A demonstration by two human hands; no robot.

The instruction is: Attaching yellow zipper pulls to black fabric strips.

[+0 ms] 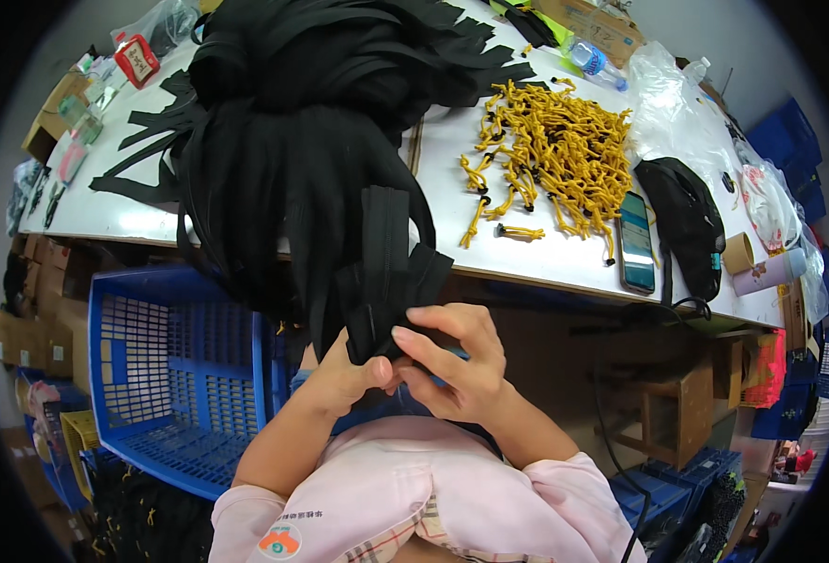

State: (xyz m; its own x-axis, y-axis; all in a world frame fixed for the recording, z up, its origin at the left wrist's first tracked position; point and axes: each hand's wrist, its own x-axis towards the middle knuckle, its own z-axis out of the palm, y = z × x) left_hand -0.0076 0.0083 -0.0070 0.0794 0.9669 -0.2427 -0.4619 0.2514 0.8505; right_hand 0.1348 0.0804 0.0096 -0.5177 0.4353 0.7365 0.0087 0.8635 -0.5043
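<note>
One red packet [137,61] sits way over on the left of the white desk [142,223], and a blue crate [213,352] is lower down, by the desk's front edge. Next comes a massive black heap [311,66] of flat bands, loads of them hanging over that edge. That's what would worry me: so much dangling could drag more of the heap off, and one good tug on a tangled band might do it.

Just in front of the edge, the left hand [344,380] has its thumb and fingers wrapped round the near end of a dark bunch [384,235] of bands, which points away toward the heap. Can't tell if any of it is tangled with the rest. The right hand [461,366] has bent fingers up against the same bunch, but whether they're really pinching it, no idea, too dark in there. My guess: if the left grip loosens, the layers could slide out of line or drop.

Further right, a loose cord [520,233] lies near the edge, so a swinging band could probably sweep it off. Then it's a yellow cord pile [565,150] with black bits, a phone [635,242] close enough to the edge to get bumped off, and a black bag [682,220].
</note>
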